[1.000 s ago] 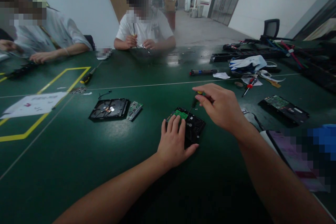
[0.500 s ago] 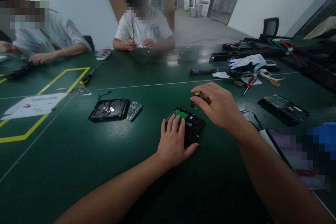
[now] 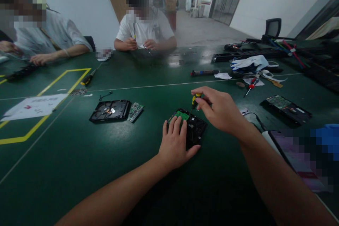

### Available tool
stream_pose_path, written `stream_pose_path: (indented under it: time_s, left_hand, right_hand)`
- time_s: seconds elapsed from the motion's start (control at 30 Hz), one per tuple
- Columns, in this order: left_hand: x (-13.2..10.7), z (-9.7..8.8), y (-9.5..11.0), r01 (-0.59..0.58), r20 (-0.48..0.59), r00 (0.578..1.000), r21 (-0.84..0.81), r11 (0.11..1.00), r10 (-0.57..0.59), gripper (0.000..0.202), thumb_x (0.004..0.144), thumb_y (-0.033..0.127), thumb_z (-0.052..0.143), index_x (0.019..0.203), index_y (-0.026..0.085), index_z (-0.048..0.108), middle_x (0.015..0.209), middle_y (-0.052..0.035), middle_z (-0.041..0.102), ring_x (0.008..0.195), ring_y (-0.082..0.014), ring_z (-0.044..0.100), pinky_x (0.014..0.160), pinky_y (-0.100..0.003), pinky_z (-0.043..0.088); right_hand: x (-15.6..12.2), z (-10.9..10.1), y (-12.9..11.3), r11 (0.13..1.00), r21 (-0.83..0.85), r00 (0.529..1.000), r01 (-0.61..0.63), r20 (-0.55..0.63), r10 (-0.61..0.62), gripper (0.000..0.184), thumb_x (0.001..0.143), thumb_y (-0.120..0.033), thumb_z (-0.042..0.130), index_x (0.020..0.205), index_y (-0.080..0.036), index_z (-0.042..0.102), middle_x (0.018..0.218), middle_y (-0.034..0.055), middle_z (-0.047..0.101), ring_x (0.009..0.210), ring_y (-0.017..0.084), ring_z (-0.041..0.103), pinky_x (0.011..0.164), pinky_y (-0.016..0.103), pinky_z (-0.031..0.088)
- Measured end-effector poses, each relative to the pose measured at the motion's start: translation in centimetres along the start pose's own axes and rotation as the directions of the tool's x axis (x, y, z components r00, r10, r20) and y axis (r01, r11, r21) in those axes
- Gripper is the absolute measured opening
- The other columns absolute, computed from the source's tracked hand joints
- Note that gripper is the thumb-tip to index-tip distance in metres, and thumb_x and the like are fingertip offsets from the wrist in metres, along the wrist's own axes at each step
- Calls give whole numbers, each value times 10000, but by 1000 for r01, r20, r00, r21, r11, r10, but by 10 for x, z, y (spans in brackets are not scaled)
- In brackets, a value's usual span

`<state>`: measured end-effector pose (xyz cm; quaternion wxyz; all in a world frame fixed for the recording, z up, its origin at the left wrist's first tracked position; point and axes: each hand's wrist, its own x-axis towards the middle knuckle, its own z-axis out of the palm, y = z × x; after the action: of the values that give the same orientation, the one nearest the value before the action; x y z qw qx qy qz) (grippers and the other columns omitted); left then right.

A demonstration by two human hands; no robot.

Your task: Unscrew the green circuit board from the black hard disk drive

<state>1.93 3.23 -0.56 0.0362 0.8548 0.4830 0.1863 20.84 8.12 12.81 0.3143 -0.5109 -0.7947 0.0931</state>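
A black hard drive point(image 3: 197, 129) with a green circuit board point(image 3: 182, 115) lies on the table in front of me. Across its left part my left hand point(image 3: 174, 139) rests flat, fingers stretched out over it and thumb spread along the near edge. My right hand point(image 3: 213, 107) is closed round a screwdriver point(image 3: 195, 99) with a yellow and black handle. The screwdriver stands nearly upright, its tip down at the edge of the circuit board. My left palm hides the drive's near left part.
Left of me lie another hard drive point(image 3: 109, 110) and a loose circuit board point(image 3: 136, 112). A third drive point(image 3: 287, 109), a red screwdriver point(image 3: 251, 86) and gloves point(image 3: 249, 63) are on the right. Farther left are a yellow-black screwdriver point(image 3: 88, 78) and paper point(image 3: 33, 106). Two people sit opposite.
My right fingers have shifted on the screwdriver handle and opened slightly round it, so more of the yellow shows. My left hand and the hard drive have stayed in place.
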Motion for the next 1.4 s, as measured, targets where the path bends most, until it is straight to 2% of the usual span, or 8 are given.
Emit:
stream_pose_path:
  time_s: [0.13,0.27,0.47,0.67,0.93,1.1,1.2,1.4]
  left_hand:
    - [0,0,0,-2,1,1000,-2,1000,2,907,900,723,601,1542,100,453,1612,-251,425,1539,-443,320,1270,-691,199]
    - [1,1,0,3,4,1000,-6,1000,-3,913,896,729,602,1554,118,438,1613,-243,424,1533,-442,329,1265,-697,208]
    - [1,0,0,3,12,1000,-5,1000,-2,913,902,728,595,1552,107,439,1620,-248,415,1535,-444,321,1263,-699,203]
    - [1,0,0,2,9,1000,-1,1000,-2,913,900,732,595,1553,113,438,1620,-241,419,1535,-442,323,1265,-697,205]
    - [0,-1,0,-2,13,1000,9,1000,2,907,909,727,583,1542,90,453,1612,-253,424,1533,-442,325,1264,-698,211]
    - [0,0,0,2,9,1000,9,1000,-2,909,904,722,591,1547,95,447,1620,-252,411,1542,-442,314,1270,-695,195]
    - [0,0,0,-4,9,1000,7,1000,4,921,901,733,587,1548,94,444,1621,-254,410,1541,-444,315,1270,-696,194]
    - [0,1,-1,-5,13,1000,5,1000,5,913,902,737,582,1553,112,441,1626,-246,408,1536,-442,325,1262,-698,211]
  right_hand:
    - [1,1,1,998,9,998,58,-27,-58,221,1021,-246,553,1178,-239,708,1163,86,740,1016,243,700,904,395,532]
    - [2,-1,0,990,40,991,137,-12,-137,232,1006,-182,528,1113,-248,723,1164,78,740,1080,248,687,967,409,514]
    - [1,0,0,999,16,999,50,-1,-50,325,1001,-135,490,1261,-208,670,1146,81,757,783,194,693,842,378,530]
    - [2,1,5,994,-104,996,44,-77,-52,218,1005,-275,601,1183,-199,703,1116,120,737,973,271,688,892,422,526]
    - [1,2,4,992,-59,993,110,-40,-112,354,1014,-185,532,1328,-206,696,1222,120,731,1112,268,685,992,437,521]
    - [2,4,6,996,-55,993,75,-86,-80,267,1029,-286,590,1223,-195,748,1133,119,746,1040,265,703,945,412,532]
    - [2,2,4,996,-51,995,73,-68,-77,265,1021,-218,561,1220,-191,735,1153,113,759,1024,261,710,946,410,520]
    - [1,2,0,1000,-7,1000,22,14,-22,363,1005,-125,479,1328,-173,637,1142,92,770,714,172,684,802,361,525]
